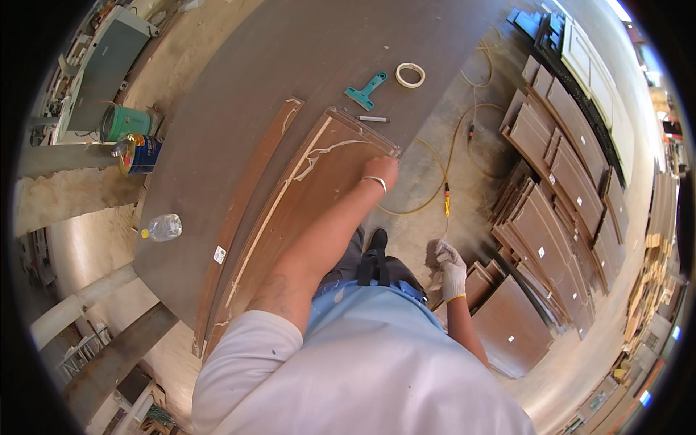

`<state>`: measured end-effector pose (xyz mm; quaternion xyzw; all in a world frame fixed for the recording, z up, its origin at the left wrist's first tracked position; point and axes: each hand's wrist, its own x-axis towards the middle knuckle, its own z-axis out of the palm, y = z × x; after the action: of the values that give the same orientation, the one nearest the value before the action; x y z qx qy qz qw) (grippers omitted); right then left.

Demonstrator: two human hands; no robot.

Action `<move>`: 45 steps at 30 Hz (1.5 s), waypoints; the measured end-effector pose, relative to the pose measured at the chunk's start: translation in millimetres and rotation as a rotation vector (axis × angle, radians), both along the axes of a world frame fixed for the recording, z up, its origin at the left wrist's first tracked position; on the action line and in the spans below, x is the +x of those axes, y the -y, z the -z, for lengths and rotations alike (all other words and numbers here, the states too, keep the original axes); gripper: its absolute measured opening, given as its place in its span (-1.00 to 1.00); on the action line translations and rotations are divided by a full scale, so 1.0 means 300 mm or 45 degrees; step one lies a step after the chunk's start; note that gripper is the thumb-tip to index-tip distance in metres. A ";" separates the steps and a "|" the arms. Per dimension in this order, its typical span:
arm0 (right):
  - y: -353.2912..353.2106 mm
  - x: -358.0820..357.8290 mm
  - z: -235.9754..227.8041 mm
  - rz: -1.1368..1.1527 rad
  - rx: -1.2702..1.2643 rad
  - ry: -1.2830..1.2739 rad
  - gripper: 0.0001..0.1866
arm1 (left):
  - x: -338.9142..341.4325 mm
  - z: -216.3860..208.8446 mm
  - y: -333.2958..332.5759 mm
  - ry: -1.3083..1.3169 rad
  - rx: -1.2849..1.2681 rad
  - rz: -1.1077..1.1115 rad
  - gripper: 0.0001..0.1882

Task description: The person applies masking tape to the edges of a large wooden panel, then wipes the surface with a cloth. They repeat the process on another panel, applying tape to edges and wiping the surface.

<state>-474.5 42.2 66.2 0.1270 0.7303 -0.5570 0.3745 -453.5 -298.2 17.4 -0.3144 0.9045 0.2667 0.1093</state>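
Desk [217,109]: two paint cans [130,138], one plastic bottle [162,228], one scraper [366,90], one tape roll [409,75]. My left grip [382,171] bare, fingers curled, pressing on far end of brown panel [304,196] on desk. My right grip [451,264] gloved, clamped on crumpled rag [435,254], off desk edge.

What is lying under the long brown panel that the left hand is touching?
The brown panel lies flat on a large dark worktable, with the left hand at its far end. The tabletop directly beneath the panel is covered, so anything there cannot be seen.
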 end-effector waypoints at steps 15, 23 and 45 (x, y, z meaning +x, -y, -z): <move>-0.127 0.041 0.145 0.092 0.035 0.137 -0.34 | 0.502 -0.041 -0.262 -0.179 0.345 -0.115 -0.63; -0.108 0.014 0.146 0.075 -0.097 0.158 -0.35 | 0.407 -0.164 -0.324 0.261 0.469 0.140 -0.79; -0.079 -0.092 -0.033 0.150 0.009 -0.328 -0.46 | 0.172 0.003 -0.559 0.223 0.548 0.393 -0.74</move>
<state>-502.1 65.9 76.1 0.0982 0.7655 -0.5873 0.2438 -401.9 -130.4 16.6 -0.1642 0.8513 0.4046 0.2908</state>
